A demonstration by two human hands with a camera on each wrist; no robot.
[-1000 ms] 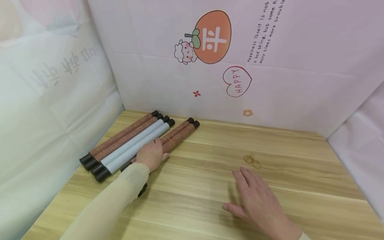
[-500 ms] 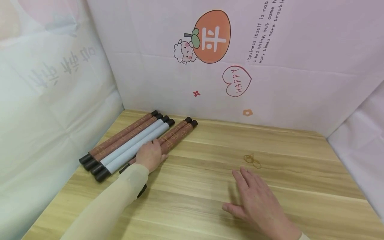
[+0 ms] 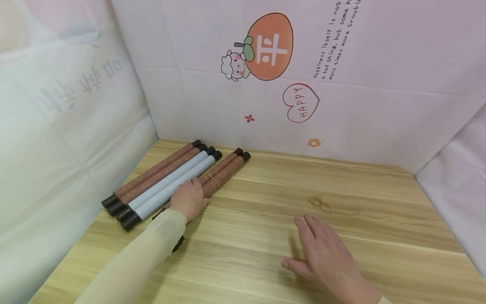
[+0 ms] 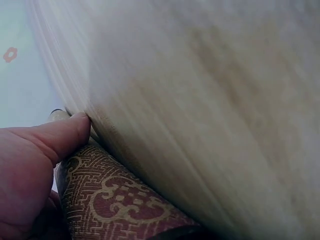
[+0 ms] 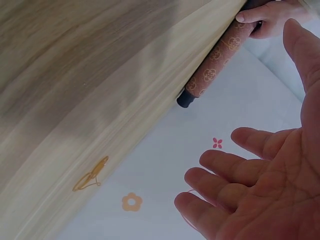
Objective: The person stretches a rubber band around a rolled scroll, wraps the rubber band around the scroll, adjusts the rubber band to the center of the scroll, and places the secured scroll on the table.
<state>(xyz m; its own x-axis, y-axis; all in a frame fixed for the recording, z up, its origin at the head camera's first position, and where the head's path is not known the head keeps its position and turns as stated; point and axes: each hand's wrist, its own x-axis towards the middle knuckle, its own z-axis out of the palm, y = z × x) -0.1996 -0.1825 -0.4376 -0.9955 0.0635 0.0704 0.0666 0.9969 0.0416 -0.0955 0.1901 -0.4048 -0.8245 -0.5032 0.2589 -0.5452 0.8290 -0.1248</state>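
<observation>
My left hand [image 3: 188,199] grips a pair of brown scrolls [image 3: 223,171] with gold patterns and black end knobs, a rubber band around them. In the left wrist view the thumb [image 4: 65,137] lies along the side of a patterned scroll [image 4: 125,205]. Just left of this pair, two pale blue scrolls [image 3: 172,183] lie side by side. Beyond those are two more brown scrolls [image 3: 152,174]. On the right, my right hand [image 3: 328,257] is held low over the table with fingers extended and nothing in it; its palm [image 5: 280,185] shows in the right wrist view.
Several loose rubber bands [image 3: 320,204] lie on the wooden table [image 3: 243,253], just beyond the right fingertips. A printed white cloth [image 3: 205,101] stands along the back edge, with more cloth [image 3: 76,135] at the left and right sides.
My left hand has slid the gripped pair of brown scrolls slightly left, toward the pale blue ones. The right hand stays in place.
</observation>
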